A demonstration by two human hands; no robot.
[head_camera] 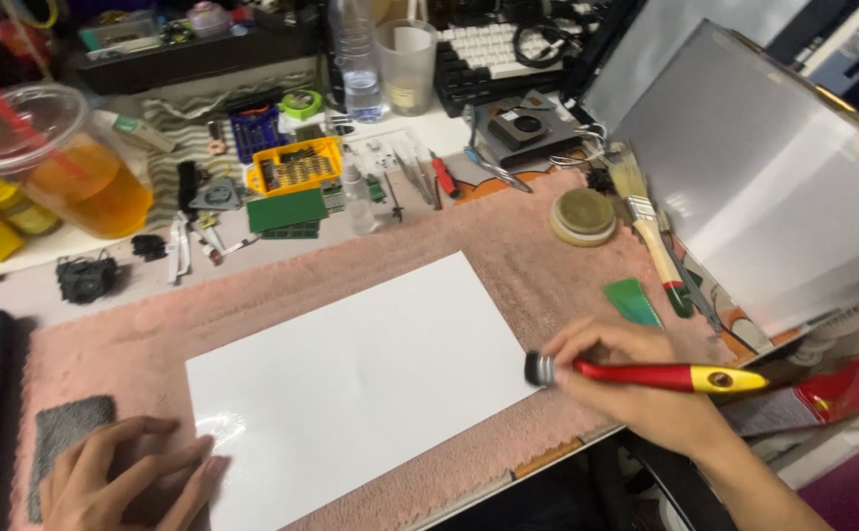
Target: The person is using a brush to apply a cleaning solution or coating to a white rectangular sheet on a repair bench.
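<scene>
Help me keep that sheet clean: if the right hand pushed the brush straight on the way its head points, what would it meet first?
Probably the white sheet: the right hand aims the brush leftward, its head at the sheet's right edge.

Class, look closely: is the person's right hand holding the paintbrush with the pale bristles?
No: the right hand grips a red-and-yellow tool, while the paintbrush lies untouched on the pink mat.

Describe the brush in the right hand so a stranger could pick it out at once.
Start at the white sheet on the pink mat. At its right edge the right hand grips a brush lying level. Unlike the pale-bristled paintbrush farther back, it has a red handle with a yellow end and a metal collar.
</scene>
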